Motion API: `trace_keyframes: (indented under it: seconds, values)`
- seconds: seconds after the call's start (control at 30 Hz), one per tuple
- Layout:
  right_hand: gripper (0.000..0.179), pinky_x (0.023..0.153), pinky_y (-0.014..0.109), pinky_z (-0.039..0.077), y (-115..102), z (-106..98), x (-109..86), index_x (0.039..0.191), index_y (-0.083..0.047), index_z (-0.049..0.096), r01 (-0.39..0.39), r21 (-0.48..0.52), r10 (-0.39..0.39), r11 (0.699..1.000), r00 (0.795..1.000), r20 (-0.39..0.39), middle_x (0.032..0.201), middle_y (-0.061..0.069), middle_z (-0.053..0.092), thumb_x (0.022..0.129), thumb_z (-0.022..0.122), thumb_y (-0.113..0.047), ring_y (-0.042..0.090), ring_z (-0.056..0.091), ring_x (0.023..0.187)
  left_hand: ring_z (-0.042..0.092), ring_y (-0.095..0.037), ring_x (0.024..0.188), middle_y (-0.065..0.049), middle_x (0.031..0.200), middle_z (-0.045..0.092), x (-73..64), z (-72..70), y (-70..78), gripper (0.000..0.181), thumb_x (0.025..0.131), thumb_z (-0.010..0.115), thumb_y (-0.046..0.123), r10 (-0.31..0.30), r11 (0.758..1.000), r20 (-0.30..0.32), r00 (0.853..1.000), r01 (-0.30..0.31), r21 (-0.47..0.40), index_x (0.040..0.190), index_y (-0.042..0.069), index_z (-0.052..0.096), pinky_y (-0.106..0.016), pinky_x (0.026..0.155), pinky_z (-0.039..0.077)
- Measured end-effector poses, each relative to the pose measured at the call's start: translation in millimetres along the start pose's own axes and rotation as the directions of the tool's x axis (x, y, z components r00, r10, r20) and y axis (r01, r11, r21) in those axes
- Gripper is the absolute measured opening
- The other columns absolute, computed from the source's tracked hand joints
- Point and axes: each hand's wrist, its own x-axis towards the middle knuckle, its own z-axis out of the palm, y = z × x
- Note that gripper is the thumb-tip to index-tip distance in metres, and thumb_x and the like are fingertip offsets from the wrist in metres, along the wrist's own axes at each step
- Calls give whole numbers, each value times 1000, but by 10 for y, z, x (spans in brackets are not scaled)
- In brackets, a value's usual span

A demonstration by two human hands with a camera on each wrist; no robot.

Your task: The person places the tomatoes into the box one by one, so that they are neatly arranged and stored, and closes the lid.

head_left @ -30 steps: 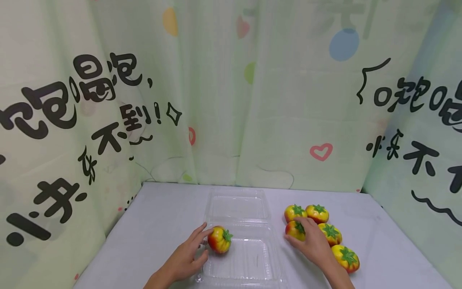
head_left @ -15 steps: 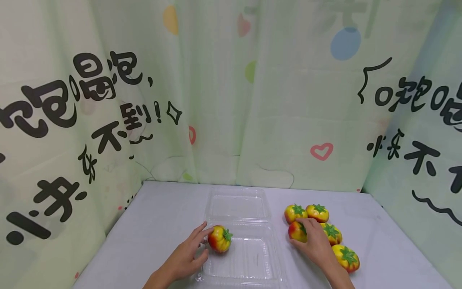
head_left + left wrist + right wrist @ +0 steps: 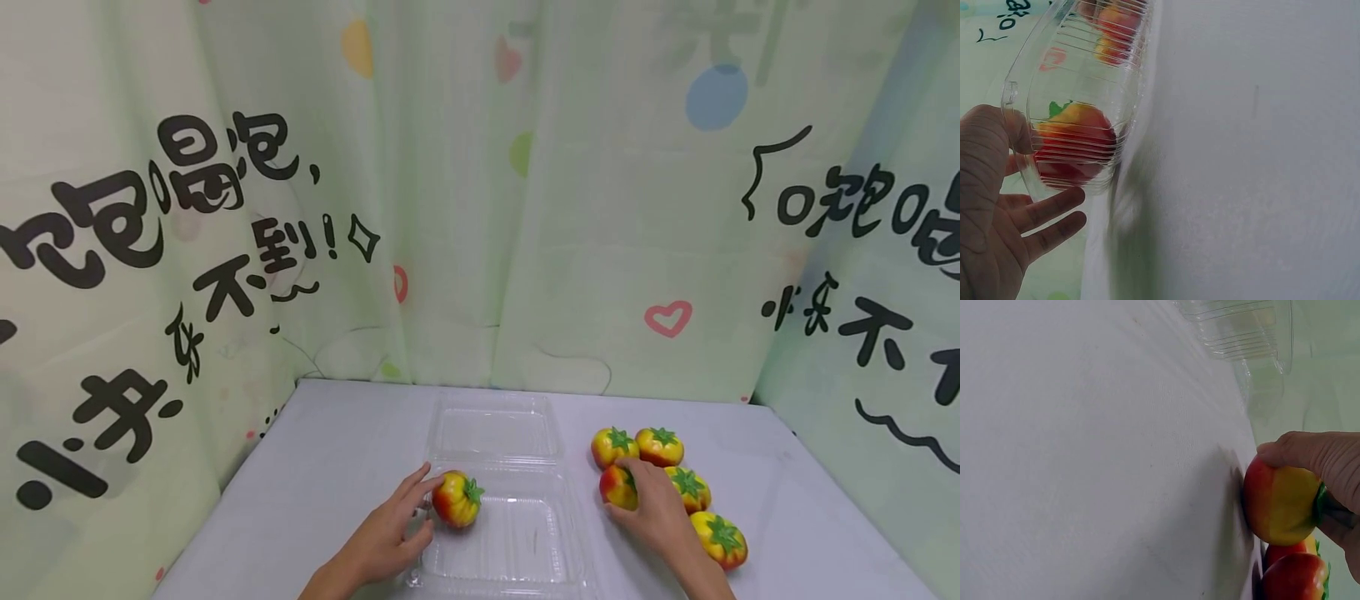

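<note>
In the head view my right hand [image 3: 656, 500] grips a red-and-yellow tomato [image 3: 618, 487] with a green leafy top. The right wrist view shows the thumb on the side of this tomato [image 3: 1282, 500], which sits low by the white surface. My left hand [image 3: 390, 525] stays at the left edge of a clear plastic clamshell box [image 3: 517, 575], its fingers loosely extended beside another tomato [image 3: 457, 500] lying inside. Through the clear wall, the left wrist view shows that tomato [image 3: 1075, 147], with a digit bent over the rim and two straight fingers [image 3: 1054, 212] outside.
Behind the base lies the box's lid [image 3: 493, 425], folded back flat. Several more tomatoes [image 3: 718, 537] cluster around the right hand on the white table [image 3: 337, 450]. A pale printed curtain [image 3: 585, 250] encloses the back and sides.
The tomato in my right hand has shifted slightly right, and the fingers have closed further around it. My left hand and the tomato in the box keep their places.
</note>
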Motion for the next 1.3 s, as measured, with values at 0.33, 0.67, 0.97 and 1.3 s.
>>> trace_keyframes:
  seconds: [0.33,0.67,0.97,1.3]
  values:
    - [66,104,67,44,-5,11,-21,131,5,57,27,3,-27,1000,999,-31,130,28,59,77,89,-17,45,53,118,65,-18,112,-17,164,32,13,-16,29,58,99,62,14,-41,999,24,999,41,-22,154,18,44,-44,95,58]
    - [67,103,68,44,-140,-36,-48,135,1,55,3,53,-1,999,999,-38,137,29,55,79,88,-16,46,50,122,65,-18,113,-18,163,33,-7,-7,19,58,99,61,13,-26,999,14,1000,26,-25,153,17,44,-44,95,58]
    - [68,99,65,50,-342,-100,-102,135,-5,57,5,115,1,993,999,-46,138,24,57,77,90,-20,42,53,123,65,-18,112,-18,163,33,-4,-2,12,58,98,62,12,-23,1000,9,1000,23,-20,153,17,44,-45,95,58]
    - [68,98,61,53,-571,-144,-164,135,-7,59,52,125,-42,991,996,-82,136,17,60,75,91,-19,39,54,126,66,-18,112,-18,163,33,-4,6,2,58,98,62,12,-17,1000,4,1000,17,-19,153,16,44,-44,95,58]
